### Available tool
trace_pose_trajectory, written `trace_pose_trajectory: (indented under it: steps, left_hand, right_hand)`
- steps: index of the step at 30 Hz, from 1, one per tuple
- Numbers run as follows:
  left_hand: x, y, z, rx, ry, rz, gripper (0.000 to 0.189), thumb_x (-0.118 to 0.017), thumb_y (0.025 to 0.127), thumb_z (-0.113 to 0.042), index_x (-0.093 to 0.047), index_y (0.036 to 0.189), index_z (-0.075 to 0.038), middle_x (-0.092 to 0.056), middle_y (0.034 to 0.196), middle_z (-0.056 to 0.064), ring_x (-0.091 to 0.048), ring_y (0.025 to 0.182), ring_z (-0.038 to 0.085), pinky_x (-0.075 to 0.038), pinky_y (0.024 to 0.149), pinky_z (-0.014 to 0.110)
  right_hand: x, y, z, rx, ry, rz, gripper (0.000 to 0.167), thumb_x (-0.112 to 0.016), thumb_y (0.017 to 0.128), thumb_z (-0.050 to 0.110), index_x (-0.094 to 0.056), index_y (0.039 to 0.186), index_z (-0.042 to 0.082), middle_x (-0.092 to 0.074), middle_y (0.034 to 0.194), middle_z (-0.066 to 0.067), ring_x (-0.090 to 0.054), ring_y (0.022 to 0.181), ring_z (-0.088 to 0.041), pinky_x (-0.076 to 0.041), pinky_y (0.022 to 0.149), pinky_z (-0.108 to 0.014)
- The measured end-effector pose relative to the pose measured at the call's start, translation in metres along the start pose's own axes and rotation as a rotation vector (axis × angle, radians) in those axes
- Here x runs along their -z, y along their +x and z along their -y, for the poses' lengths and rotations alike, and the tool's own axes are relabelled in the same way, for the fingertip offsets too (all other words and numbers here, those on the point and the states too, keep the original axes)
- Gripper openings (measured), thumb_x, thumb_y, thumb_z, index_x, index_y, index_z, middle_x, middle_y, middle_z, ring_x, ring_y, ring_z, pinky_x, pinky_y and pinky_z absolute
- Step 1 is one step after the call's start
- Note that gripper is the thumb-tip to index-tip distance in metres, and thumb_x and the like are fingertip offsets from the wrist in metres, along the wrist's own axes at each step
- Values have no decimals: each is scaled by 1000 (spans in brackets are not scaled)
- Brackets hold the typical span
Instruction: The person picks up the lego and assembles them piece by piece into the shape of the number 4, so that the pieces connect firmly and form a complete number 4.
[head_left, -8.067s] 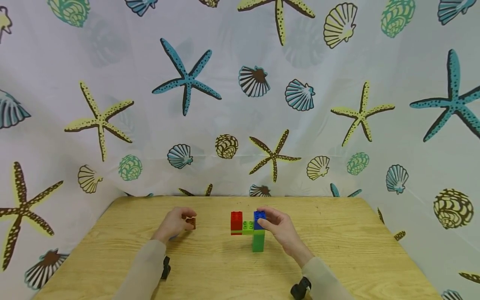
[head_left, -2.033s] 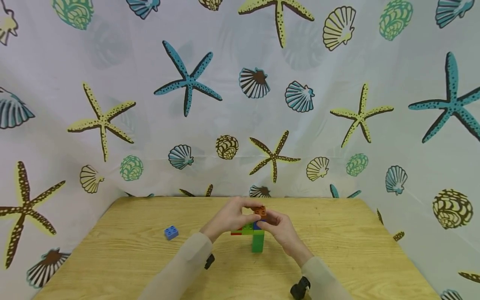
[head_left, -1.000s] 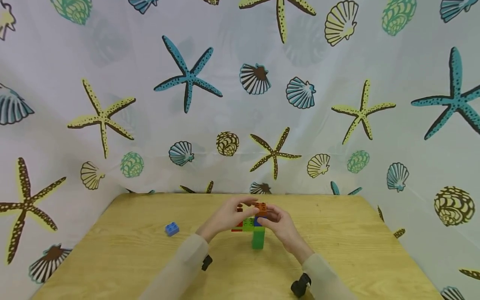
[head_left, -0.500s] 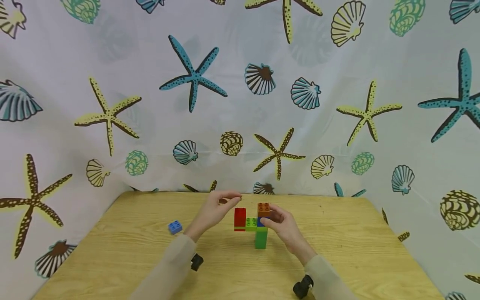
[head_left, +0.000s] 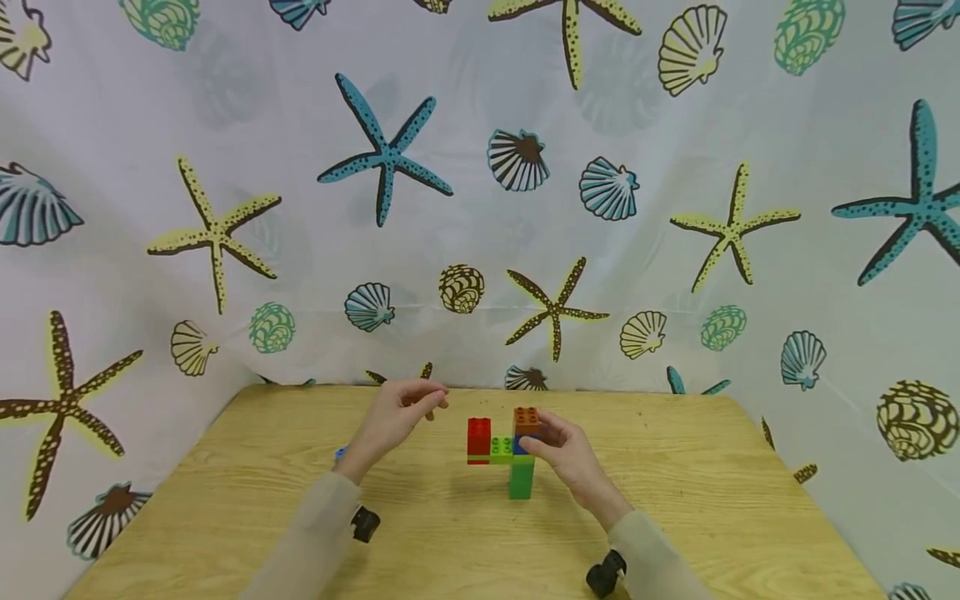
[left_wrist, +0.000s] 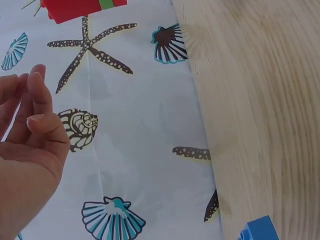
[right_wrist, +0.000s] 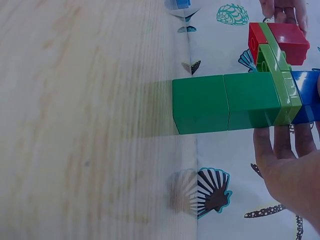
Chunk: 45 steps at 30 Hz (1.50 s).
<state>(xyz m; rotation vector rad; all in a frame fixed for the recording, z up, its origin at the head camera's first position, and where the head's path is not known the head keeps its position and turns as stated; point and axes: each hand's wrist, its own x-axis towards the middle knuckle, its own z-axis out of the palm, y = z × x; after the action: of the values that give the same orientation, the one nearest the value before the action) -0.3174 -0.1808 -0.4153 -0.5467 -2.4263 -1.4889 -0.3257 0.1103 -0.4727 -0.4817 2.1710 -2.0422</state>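
Note:
A toy-brick build stands on the table. Green bricks (right_wrist: 225, 103) form its column, crossed on top by a light green plate (head_left: 502, 448). At the plate's left end are red bricks (head_left: 479, 433). Over the column sits a blue brick (head_left: 522, 445), capped by an orange-brown brick (head_left: 527, 417). My right hand (head_left: 573, 460) pinches the blue brick from the right, its thumb on the near side. To the left of the build my left hand (head_left: 397, 421) is in the air, fingers loosely bent and holding nothing. Partly behind the left forearm lies a loose blue brick (left_wrist: 261, 230).
The wooden table (head_left: 450, 542) ends at the back against a white cloth (head_left: 457, 233) printed with starfish and shells. The cloth also hangs along both sides. Each wrist wears a small black camera, such as the right one (head_left: 605, 573).
Since the oldest frame, my left hand has brought the orange-brown brick onto the blue one. Over the last second it has released that brick and drawn back left. My right hand keeps its grip.

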Motion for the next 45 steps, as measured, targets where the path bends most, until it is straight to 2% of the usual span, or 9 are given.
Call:
trace_pose_trajectory:
  steps: [5, 13, 17, 21, 25, 30, 35, 39, 45]
  left_hand:
    - [11, -3, 11, 65, -21, 45, 24, -62, 97, -30, -73, 108, -12, -72, 91, 11, -64, 76, 24, -52, 74, 31]
    - [26, -7, 20, 86, 10, 100, 29, -60, 98, -34, -71, 114, -12, -72, 94, 11, -64, 77, 22, -51, 77, 33]
    - [34, -8, 26, 109, 29, 140, 26, -59, 99, -32, -72, 110, -12, -72, 93, 12, -61, 72, 23, -49, 66, 30]
    - [40, -8, 32, 133, 64, 190, 27, -58, 99, -32, -71, 108, -10, -71, 91, 14, -52, 63, 23, -43, 56, 28]
    - [45, -10, 38, 167, 96, 219, 30, -55, 101, -32, -71, 108, -8, -70, 89, 16, -48, 59, 21, -42, 55, 27]
    - [53, -15, 50, 219, 134, 209, 35, -52, 102, -34, -72, 100, -6, -68, 83, 13, -45, 57, 14, -43, 55, 28]
    - [60, -19, 65, 266, 154, 192, 37, -51, 102, -37, -73, 97, -7, -62, 81, 9, -44, 58, 14, -41, 56, 27]
    - [64, -22, 75, 283, 143, 182, 39, -51, 102, -36, -73, 101, -5, -63, 88, 13, -48, 65, 18, -40, 56, 28]
    - [71, -29, 86, 332, 149, 149, 46, -48, 103, -40, -72, 105, 0, -64, 106, 16, -54, 87, 25, -41, 62, 29]
  right_hand:
    - [0, -1, -1, -17, -1, -11, 59, -70, 92, 17, -47, 146, 8, -62, 129, -12, -60, 115, -19, -50, 99, -34]
    - [0, -2, 0, -4, -5, -4, 61, -70, 92, 18, -45, 147, 8, -61, 132, -13, -60, 117, -20, -48, 101, -36]
    - [1, -1, 1, -2, -3, 1, 61, -70, 92, 18, -45, 147, 8, -60, 133, -13, -59, 118, -20, -48, 102, -35]
    - [1, 0, 1, -2, 5, -2, 60, -70, 92, 17, -46, 146, 8, -61, 132, -13, -60, 116, -19, -49, 100, -33]
    - [2, 0, 0, -3, 15, 9, 60, -70, 92, 17, -46, 146, 8, -60, 132, -13, -60, 117, -19, -49, 99, -32]
    - [1, -1, 1, -7, 18, 13, 63, -70, 91, 19, -44, 147, 7, -60, 133, -14, -59, 118, -20, -49, 100, -34]
    - [1, -2, 1, -4, 20, 10, 63, -71, 91, 20, -44, 147, 6, -60, 132, -14, -60, 117, -20, -49, 100, -35]
    - [1, -2, 2, -4, 24, 7, 64, -71, 91, 20, -44, 147, 6, -60, 132, -14, -60, 116, -19, -50, 99, -34]
    - [1, -3, 3, -6, 22, 8, 65, -71, 91, 20, -43, 147, 6, -60, 133, -14, -60, 117, -19, -49, 100, -35]
